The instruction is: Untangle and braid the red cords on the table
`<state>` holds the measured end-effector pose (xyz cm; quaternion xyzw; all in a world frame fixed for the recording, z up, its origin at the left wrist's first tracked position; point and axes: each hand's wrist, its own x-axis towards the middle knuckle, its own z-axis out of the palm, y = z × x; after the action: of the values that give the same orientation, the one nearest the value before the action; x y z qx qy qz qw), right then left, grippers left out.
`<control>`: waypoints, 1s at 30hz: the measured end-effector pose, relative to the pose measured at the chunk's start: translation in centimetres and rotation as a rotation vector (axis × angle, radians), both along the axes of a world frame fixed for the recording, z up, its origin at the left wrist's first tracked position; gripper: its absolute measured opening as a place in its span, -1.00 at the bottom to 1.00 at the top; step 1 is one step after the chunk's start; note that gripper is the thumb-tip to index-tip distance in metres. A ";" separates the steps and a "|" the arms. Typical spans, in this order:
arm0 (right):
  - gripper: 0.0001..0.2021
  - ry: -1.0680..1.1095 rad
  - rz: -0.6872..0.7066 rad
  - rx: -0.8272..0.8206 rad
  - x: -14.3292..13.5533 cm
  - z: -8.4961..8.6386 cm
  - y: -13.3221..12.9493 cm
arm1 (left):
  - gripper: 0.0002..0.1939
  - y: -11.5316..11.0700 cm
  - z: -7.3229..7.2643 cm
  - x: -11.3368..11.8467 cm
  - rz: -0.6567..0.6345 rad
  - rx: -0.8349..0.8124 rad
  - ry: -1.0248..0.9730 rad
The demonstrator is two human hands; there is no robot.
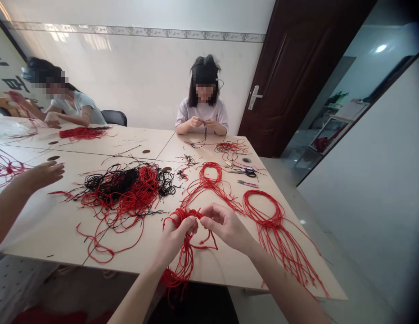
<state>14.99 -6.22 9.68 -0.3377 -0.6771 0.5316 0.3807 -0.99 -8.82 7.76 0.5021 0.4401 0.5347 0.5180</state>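
Note:
A bundle of red cords (186,256) hangs from my left hand (178,234), whose fingers are wrapped round its gathered upper part. The strands drop past the table's front edge. My right hand (226,223) pinches the red cord at the bundle's right end, thumb against fingers, close to my left fingertips. One loose strand bends out below my right hand. Just beyond my hands lies a looped hank of red cord (209,182). Another looped hank (263,220) rests to the right, its ends fanned toward the front edge.
A tangled pile of red and black cords (128,191) covers the table at left. Black-handled scissors (248,172), a pink-handled tool (248,183) and a tape roll (246,160) lie at right. A co-worker's arm (30,189) reaches in from the left; two people sit across.

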 end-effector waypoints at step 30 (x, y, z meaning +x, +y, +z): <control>-0.71 0.038 -0.360 -0.062 6.5 0.2 2.7 | -0.88 0.4 1.8 -4.0 -0.050 -0.159 -0.794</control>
<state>21.46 -3.48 9.87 -0.4549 -0.5816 0.4820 0.4717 -4.98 -8.41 9.56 0.2256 0.2337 0.6386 0.6976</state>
